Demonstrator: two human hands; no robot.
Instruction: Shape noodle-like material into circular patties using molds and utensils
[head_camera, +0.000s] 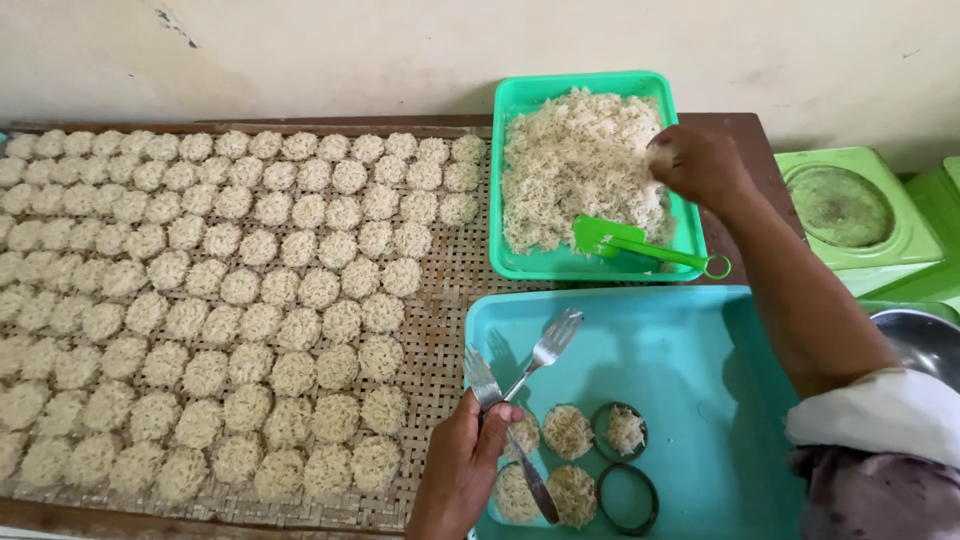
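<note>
In the head view, two metal forks (530, 375) are held in the left hand (462, 470), at about six o'clock in the frame; the grip is closed round both handles, and the tines are fanned upward toward twelve o'clock over the near edge of a light blue tray (690, 350). On that tray, at five to six o'clock, several small noodle rounds (568, 430) are seen, one of them inside a dark ring mould (620, 430), while a second ring mould (628, 498) lies empty just beside it. The right hand (700, 165) is reached out to one o'clock and is pressed into a heap of loose pale noodles (575, 165) in a green tub (590, 262); the fingers are curled into the strands, so the grip appears to be closed on a pinch of them, though how much is held cannot be told. A green spatula (640, 245) is rested across the tub's near rim. From nine to eleven o'clock a woven mat (440, 300) on the worktop (745, 135) is covered with many rows of finished noodle rounds (230, 290); a bare strip is left along its right edge. It is judged that most of the shaping is done, while a good heap of noodles remains to be formed.
</note>
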